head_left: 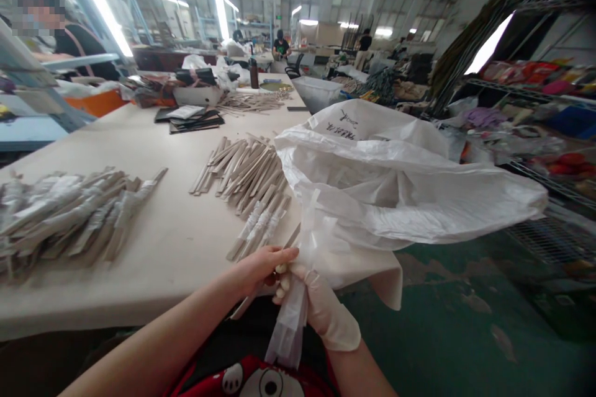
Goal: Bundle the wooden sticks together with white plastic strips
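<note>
Close to my body at the table edge, my left hand (266,265) is bare and closed around a flat beige strip (245,305), whose ends stick out on both sides of it. Against its fingers presses my right hand (313,298), in a white glove, closed on a translucent plastic sheet (289,329) that hangs down toward my lap. The fingertips partly cover each other. Just beyond lie a few beige bundles (259,226) wrapped in white plastic, then a heap of loose beige strips (246,170). A big white sack (400,198) gapes open to the right.
More wrapped bundles (79,214) are piled at the left of the table (177,273). Dark flat pieces (190,119), a bottle (254,73) and more strips lie farther back. Loaded wire shelves (540,236) stand at right. Other people are in the background.
</note>
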A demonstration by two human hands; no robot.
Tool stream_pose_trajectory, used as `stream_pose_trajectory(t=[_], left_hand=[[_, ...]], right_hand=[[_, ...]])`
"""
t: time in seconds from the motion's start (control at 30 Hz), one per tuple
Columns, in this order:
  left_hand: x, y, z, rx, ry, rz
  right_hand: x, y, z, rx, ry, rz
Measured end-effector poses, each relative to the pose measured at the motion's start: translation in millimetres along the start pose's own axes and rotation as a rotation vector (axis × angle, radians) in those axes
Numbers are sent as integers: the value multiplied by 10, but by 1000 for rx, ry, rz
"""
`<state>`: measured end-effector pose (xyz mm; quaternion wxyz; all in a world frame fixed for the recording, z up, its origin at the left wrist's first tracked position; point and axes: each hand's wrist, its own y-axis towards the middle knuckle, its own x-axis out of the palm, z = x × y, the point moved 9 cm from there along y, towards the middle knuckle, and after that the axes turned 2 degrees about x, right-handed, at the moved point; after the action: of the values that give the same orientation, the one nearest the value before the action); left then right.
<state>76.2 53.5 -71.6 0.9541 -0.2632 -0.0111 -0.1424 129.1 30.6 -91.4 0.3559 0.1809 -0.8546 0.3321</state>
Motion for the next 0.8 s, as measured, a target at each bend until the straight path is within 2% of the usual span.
stream_pose_trajectory(t=[0.07,0.1,0.23,0.4,0.47,0.57,0.63,0.7,0.8], left_hand=[[35,6,18,0,-132,-3],[2,12,49,23,-166,37],[-241,20,261,197,-96,242],[-511,-55,596,331,-47,365],[-560,-118,727,357,1,380],[-480,-147,822,355,184,320],[-386,-108,795,337,315,266],[-332,-50,750,338,429,251],[-337,39,706,360,537,282]], right_hand=[[-10,-6,-13,-24,6,-6],[-22,-9,-23,-36,17,-5],[-69,-7,-3,-14,80,0],[-229,0,74,64,98,-11],[-358,4,40,48,109,20],[-472,6,-117,-65,110,80],[-409,-1,-229,-157,85,73],[-245,-8,-260,-192,32,19],[-42,-10,-97,-90,-119,-14]])
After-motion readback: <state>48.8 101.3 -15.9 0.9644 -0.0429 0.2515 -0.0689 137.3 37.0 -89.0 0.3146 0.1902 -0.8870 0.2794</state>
